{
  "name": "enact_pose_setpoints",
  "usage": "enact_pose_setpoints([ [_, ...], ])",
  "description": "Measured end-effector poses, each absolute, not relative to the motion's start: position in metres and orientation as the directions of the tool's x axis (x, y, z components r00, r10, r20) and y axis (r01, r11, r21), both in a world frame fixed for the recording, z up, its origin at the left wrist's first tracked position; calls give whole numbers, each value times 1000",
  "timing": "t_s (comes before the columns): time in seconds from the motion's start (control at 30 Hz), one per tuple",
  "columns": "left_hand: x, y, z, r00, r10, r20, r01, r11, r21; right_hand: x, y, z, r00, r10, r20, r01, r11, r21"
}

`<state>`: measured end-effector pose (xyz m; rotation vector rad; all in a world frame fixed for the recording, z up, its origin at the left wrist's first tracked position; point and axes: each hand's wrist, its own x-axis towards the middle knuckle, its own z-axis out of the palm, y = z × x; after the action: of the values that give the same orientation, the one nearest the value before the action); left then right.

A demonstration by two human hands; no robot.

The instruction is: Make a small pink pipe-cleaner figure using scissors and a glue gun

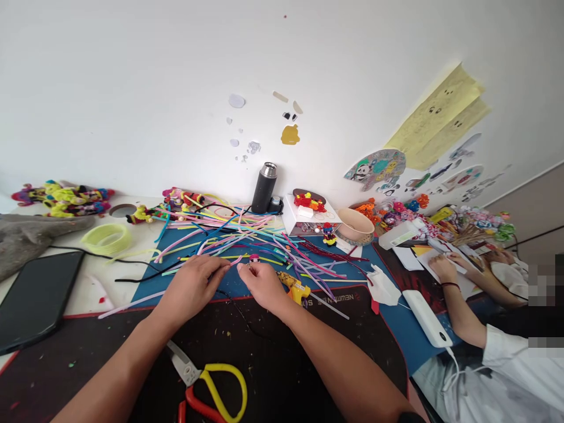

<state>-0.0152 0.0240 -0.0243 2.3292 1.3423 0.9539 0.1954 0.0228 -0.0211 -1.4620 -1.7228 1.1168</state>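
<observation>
My left hand (194, 289) is closed in a pinch on a short pink pipe cleaner (235, 262), whose end sticks out toward the other hand. Close beside it, my right hand (264, 286) has its thumb and fingers pressed together on a small pink-and-dark piece (254, 258); its lower part is hidden by the fingers. A heap of loose coloured pipe cleaners (259, 226) spreads behind both hands. Just right of my right hand lies a yellow glue gun (296, 288), partly covered by the wrist. Scissors (207, 382) with yellow and red handles lie between my forearms.
A phone (37, 296), a yellow-green coil (106, 238) and pipe-cleaner figures (73, 198) are at left. A black flask (265, 188), a white box (291, 218) and a bowl (355, 226) stand behind. At right are a power bank (426, 318) and another person's hands (445, 269).
</observation>
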Motion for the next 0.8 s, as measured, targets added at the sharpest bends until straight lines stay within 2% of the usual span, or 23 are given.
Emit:
enact_pose_setpoints([
  [0.3, -15, 23, -18, 341, 867, 362, 625, -497, 602, 190, 28, -14, -176, 981, -87, 563, 28, -826],
  [0.53, -14, 22, -9, 341, 902, 265, 606, -427, 671, 188, 26, -13, -171, 982, -79, 593, 38, -804],
  [0.8, -11, 20, -5, 344, 910, 232, 592, -402, 698, 188, 27, -14, -159, 985, -71, 616, 43, -786],
])
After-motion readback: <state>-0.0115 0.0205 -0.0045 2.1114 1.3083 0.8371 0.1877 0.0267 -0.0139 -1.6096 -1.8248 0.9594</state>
